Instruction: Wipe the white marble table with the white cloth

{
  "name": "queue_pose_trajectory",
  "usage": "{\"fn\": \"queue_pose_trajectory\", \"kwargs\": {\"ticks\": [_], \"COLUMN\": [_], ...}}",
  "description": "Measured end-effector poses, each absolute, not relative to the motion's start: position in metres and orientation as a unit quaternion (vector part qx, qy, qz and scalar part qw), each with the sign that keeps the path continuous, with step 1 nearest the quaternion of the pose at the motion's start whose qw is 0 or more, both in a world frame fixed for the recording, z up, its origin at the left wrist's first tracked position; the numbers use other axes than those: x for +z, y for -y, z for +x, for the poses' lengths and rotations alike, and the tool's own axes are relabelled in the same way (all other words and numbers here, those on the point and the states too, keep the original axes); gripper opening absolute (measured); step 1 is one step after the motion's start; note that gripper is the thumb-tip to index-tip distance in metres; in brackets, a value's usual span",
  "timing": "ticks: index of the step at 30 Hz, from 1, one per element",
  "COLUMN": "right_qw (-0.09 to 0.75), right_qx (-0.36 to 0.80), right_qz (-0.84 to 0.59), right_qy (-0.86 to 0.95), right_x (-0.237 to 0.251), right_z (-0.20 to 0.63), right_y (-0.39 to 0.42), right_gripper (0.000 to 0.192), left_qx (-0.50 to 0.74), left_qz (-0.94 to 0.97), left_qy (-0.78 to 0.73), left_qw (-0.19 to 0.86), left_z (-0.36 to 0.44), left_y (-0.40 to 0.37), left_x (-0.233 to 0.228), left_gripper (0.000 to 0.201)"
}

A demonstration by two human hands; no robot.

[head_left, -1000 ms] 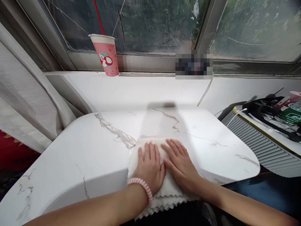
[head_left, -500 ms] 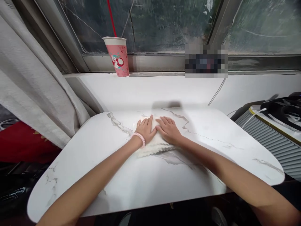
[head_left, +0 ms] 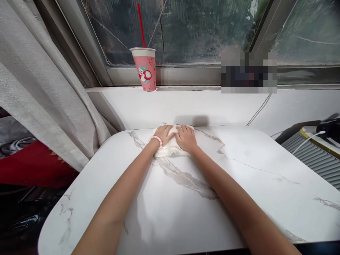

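Both hands lie flat with fingers spread, gripping nothing: the left hand [head_left: 164, 135] and right hand [head_left: 186, 137] press side by side on a white cloth [head_left: 170, 150] at the far edge of the table [head_left: 239, 191], close under the wall below the window. A pink coiled band [head_left: 156, 140] sits on the left wrist. The cloth looks soft, light and limp, with a scalloped hem toward the person; it would likely slide easily over the smooth marble top and bunch if pinched, so a flat palm or a hold at a corner seems best. A pink cup [head_left: 146, 69] with a red straw stands on the sill, well apart. A curtain [head_left: 39, 88] hangs off the table's left.
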State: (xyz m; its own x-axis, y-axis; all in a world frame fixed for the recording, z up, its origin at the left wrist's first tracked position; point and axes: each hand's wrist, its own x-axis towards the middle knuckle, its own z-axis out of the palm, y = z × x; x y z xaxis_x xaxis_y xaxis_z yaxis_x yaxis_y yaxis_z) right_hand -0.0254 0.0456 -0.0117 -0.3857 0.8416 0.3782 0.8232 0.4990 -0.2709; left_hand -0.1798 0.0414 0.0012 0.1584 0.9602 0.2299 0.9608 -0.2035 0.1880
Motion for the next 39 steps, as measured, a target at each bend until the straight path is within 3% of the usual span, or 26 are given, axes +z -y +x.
{"fn": "queue_pose_trajectory", "kwargs": {"ticks": [10,20,25,31,39], "right_qw": [0.197,0.218,0.247,0.251,0.257], "right_qx": [-0.019,0.026,0.070,0.089,0.067], "right_qz": [-0.464,-0.340,-0.283,-0.285,-0.386], "right_qy": [0.863,0.914,0.924,0.921,0.883], "right_x": [-0.011,-0.009,-0.006,-0.006,-0.006], "right_z": [-0.015,0.001,-0.030,-0.079,-0.126], "right_y": [-0.016,0.152,0.189,0.165,0.091], "right_gripper": [0.047,0.056,0.058,0.056,0.047], "left_qx": [-0.112,-0.133,-0.153,-0.139,-0.124], "left_qz": [-0.745,-0.763,-0.754,-0.727,-0.765], "left_qy": [0.657,0.627,0.634,0.670,0.632], "left_qw": [0.043,0.085,0.085,0.061,0.000], "left_z": [-0.164,-0.175,-0.215,-0.261,-0.305], "left_y": [0.005,0.201,0.254,0.229,0.113], "left_x": [0.002,-0.010,-0.011,-0.008,0.007], "left_gripper": [0.049,0.056,0.061,0.054,0.061]}}
